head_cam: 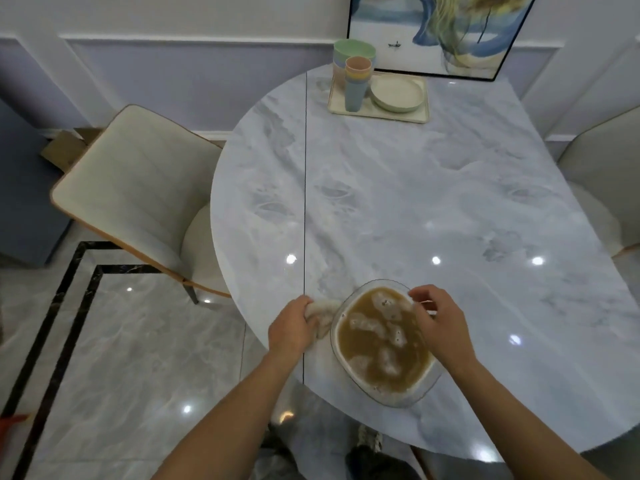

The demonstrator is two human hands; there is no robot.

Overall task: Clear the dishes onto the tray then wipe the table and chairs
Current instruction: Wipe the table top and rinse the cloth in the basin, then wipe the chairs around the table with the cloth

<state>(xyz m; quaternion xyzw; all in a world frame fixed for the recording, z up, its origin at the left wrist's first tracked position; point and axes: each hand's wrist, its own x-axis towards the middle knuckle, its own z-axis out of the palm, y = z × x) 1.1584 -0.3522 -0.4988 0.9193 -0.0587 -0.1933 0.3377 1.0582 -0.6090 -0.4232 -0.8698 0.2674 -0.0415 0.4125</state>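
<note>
At the worktop's 6 o'clock edge stands a glass bowl of murky brown water. The left hand grips a pale cloth at the bowl's 9 o'clock side. The right hand curls its fingers over the rim at 1 o'clock. At the worktop's 12 o'clock a tray carries stacked cups and plates. A cream chair stands at 9 o'clock.

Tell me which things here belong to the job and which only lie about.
Job: cloth, gripped by left hand; glass bowl, held by right hand; tray; cups; plates; table; chair.
Lying about: painting; cardboard box.
</note>
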